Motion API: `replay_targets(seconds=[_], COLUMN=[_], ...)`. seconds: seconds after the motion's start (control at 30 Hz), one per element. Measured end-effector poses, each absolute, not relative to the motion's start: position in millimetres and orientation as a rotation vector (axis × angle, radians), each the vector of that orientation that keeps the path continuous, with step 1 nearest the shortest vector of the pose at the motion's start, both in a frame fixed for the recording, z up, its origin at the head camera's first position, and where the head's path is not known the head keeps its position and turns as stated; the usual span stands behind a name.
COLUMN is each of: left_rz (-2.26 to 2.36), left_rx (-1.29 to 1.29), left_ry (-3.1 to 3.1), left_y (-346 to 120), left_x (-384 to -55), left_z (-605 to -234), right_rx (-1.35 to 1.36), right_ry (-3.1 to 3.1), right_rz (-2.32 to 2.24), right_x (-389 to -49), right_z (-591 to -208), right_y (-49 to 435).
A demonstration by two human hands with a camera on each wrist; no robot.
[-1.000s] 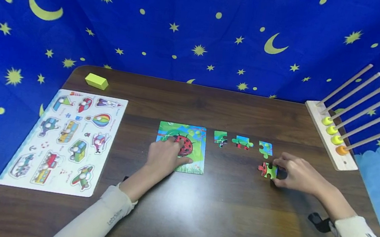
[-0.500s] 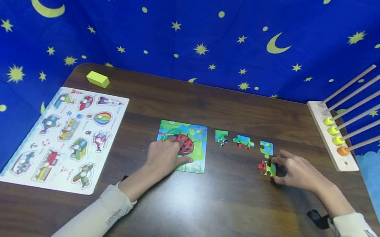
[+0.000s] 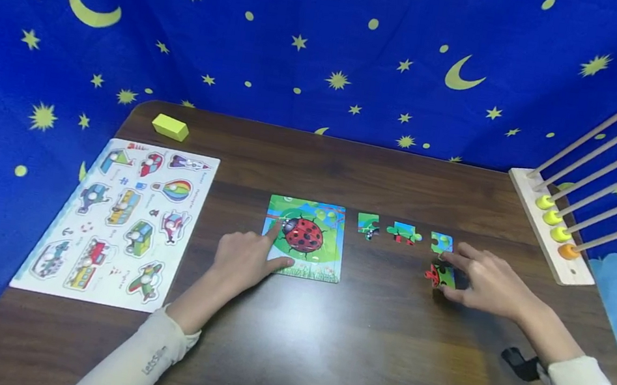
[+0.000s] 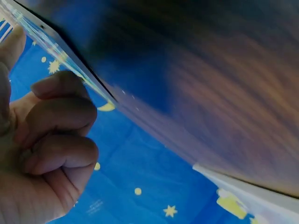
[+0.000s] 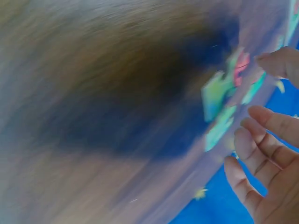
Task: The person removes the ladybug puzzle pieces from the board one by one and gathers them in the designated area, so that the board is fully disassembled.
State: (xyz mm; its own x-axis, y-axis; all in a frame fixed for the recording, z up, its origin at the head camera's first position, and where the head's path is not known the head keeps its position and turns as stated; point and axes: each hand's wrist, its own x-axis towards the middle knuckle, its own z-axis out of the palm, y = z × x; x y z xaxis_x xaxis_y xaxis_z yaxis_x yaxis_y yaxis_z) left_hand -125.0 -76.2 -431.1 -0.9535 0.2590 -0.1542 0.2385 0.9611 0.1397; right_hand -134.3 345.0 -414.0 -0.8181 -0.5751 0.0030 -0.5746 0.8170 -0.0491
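A square ladybug puzzle (image 3: 312, 249) lies on the table in the head view. At its left side is my left hand (image 3: 242, 259), index finger and thumb stretched out onto it. The other fingers are curled with nothing in them, as the left wrist view shows. Farther right, my right hand (image 3: 488, 283) is over a red and green puzzle piece (image 3: 445, 276). In the right wrist view that hand's fingers are spread, apart from the blurred piece. A blue and green corner piece (image 3: 441, 242) lies just above it. Two more pieces, one green (image 3: 367, 224) and one blue (image 3: 403, 233), lie nearer the puzzle.
On the left lies a white board (image 3: 120, 225) with vehicle pictures, and behind it a yellow block (image 3: 170, 127). A wooden peg stand (image 3: 552, 228) with a few rings stands at the right edge of the table (image 3: 320, 365). A blue starry cloth (image 3: 280, 57) hangs behind.
My left hand has slid left off the ladybug picture to the puzzle's left edge. My right fingers have loosened from the red and green piece, which has turned slightly. The head view has shifted a little.
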Motion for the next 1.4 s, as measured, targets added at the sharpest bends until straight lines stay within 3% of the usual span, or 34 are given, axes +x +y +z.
replay_targets(seconds=[0.33, 0.83, 1.4], left_rz=[0.104, 0.088, 0.084], left_rx=[0.306, 0.263, 0.284], left_ry=[2.948, 2.927, 2.97], left_y=[-75, -75, -75], left_x=[-121, -122, -124], left_z=[-436, -439, -440], right_rx=[-1.285, -1.103, -0.992], right_ry=[3.058, 2.809, 2.754], right_rz=[-0.305, -0.425, -0.508], right_x=[-150, -179, -188], right_z=[-422, -430, -438], right_y=[276, 154, 130])
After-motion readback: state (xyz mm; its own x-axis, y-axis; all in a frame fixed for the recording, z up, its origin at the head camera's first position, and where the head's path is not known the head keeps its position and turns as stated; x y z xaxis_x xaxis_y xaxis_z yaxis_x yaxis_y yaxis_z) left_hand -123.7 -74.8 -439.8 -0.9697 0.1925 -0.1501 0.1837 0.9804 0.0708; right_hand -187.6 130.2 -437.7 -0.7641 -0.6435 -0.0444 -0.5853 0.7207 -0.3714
